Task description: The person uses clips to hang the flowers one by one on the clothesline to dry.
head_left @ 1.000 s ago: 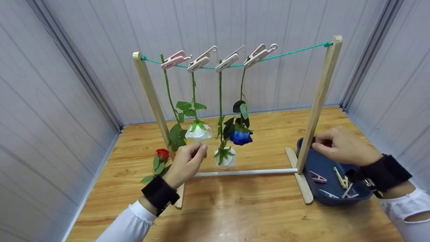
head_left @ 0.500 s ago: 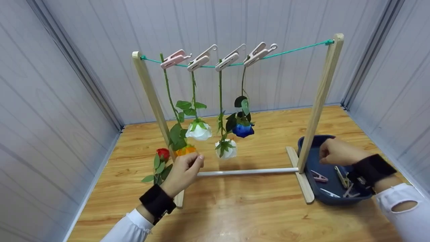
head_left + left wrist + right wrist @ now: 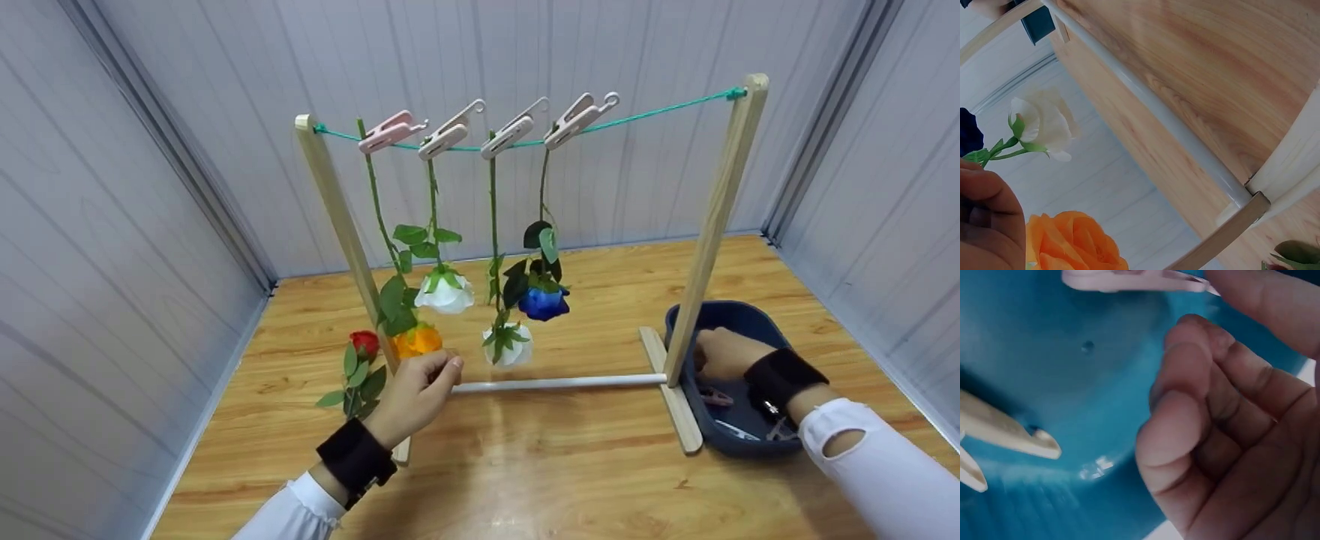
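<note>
My right hand (image 3: 724,354) is inside the dark blue basin (image 3: 750,448). In the right wrist view its fingers (image 3: 1185,410) are curled with nothing in them, and the thumb stands apart, close to a pink clothespin (image 3: 1129,280). Whether the thumb touches it I cannot tell. A cream clothespin (image 3: 1005,427) lies further off in the basin. My left hand (image 3: 416,394) hangs loosely curled, holding nothing, just below the orange rose (image 3: 418,342). Two white roses (image 3: 444,292) and a blue rose (image 3: 544,301) also hang head down from clothespins (image 3: 510,137) on the green cord (image 3: 652,115).
A wooden frame carries the cord between its left post (image 3: 337,202) and right post (image 3: 712,232). A white rod (image 3: 562,384) joins the posts low down. The red rose (image 3: 364,344) lies on the table (image 3: 540,465) by the left post. Panel walls (image 3: 480,60) stand around.
My right hand has moved from beside the right post down into the basin. The left hand has sunk slightly, baring the orange rose. The blue rose and the nearer white rose sway.
</note>
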A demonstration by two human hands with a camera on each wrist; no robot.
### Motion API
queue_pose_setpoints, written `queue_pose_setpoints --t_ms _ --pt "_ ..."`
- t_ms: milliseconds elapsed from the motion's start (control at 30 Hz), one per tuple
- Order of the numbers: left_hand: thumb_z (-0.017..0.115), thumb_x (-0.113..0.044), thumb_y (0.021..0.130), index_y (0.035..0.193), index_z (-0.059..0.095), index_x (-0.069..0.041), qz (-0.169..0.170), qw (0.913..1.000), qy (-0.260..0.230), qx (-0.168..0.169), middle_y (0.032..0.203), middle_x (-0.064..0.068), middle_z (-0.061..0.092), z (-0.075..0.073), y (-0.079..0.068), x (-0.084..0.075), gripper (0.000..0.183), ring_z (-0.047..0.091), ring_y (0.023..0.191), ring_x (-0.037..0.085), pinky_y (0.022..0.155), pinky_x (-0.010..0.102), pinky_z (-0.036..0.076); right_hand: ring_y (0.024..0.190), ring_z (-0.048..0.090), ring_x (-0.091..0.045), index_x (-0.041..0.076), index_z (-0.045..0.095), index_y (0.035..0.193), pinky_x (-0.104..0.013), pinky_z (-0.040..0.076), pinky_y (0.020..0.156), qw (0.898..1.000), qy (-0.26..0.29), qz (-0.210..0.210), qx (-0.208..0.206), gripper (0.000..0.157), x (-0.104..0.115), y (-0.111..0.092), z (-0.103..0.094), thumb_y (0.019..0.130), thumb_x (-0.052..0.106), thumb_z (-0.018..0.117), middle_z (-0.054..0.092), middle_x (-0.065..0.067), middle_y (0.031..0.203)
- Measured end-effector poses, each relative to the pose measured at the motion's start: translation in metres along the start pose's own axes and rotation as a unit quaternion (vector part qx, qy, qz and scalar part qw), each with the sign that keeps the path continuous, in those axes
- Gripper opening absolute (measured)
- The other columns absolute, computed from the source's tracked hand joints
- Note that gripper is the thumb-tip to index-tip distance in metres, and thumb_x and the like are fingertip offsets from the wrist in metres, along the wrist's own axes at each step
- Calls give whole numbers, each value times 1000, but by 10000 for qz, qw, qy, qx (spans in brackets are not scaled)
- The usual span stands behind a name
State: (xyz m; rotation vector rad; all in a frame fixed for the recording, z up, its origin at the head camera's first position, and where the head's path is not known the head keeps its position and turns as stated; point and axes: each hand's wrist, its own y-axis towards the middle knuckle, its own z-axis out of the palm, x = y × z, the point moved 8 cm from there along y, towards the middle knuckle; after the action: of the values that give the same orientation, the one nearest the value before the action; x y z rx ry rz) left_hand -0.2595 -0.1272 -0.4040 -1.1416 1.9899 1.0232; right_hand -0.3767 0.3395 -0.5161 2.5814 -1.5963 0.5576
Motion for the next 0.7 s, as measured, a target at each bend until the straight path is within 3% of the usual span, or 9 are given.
queue_pose_setpoints --t_ms 167,267,400,467,567,700 --pt "55 -14 115 82 64 -2 -53 9999 -30 151 72 -4 48 4 0 -1 36 44 65 4 64 21 38 66 53 -17 9 69 86 -35 45 60 9998 -32 -111 -172 23 16 -2 -3 69 -5 74 60 1 73" --pt "55 -15 115 83 65 -2 -85 9998 -46 168 72 -4 47 5 0 -1 36 44 66 4 64 21 38 68 55 -19 6 71 90 -39 48 62 9997 -22 -183 -164 25 28 -5 -7 72 -10 70 62 -3 76" --pt "56 -15 114 82 65 -3 -75 9998 -11 157 71 -5 47 6 -1 0 36 43 64 3 63 20 38 68 54 -16 11 69 90 -37 48 62 9979 -188 -386 -484 26 5 3 5 71 -8 69 64 -1 76" --pt "57 -14 114 82 65 -2 -51 9998 -27 178 70 -5 47 7 -2 1 35 42 64 3 63 20 37 68 53 -14 15 66 84 -34 46 61 9976 -264 -276 -571 25 -4 4 6 70 -6 68 62 2 74" --pt "57 -12 114 82 65 -1 -41 9998 -53 197 70 -5 47 8 -3 3 34 42 63 3 62 20 37 63 52 -18 13 62 78 -32 42 57 9992 -69 -141 -356 20 3 -3 -5 73 -5 64 57 0 70" --pt "57 -12 114 82 65 -2 -48 9998 -82 197 70 -5 48 9 -4 4 34 43 64 3 62 20 38 56 52 -15 9 66 70 -29 42 51 9994 261 73 -202 16 27 -22 -35 78 -5 62 58 2 64"
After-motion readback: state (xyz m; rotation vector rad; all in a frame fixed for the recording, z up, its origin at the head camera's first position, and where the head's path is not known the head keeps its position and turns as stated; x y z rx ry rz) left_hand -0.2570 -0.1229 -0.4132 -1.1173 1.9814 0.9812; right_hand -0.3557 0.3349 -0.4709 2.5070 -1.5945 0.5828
